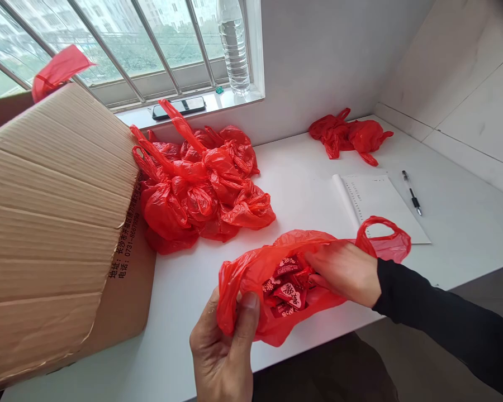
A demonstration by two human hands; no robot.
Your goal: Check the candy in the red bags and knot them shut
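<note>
A red plastic bag is held open near the table's front edge. My left hand pinches its left rim between thumb and fingers. Inside lie several small red packets with white printed characters. My right hand reaches into the bag from the right, over the packets. Most of its fingers are hidden by the bag and its contents, so I cannot tell whether they grip anything. One looped bag handle sticks out behind my right wrist.
Left stands a large cardboard box with its flap folded out. Several knotted red bags are heaped beside it. Farther right are more red bags, a notebook and a pen. The sill holds a phone and a water bottle.
</note>
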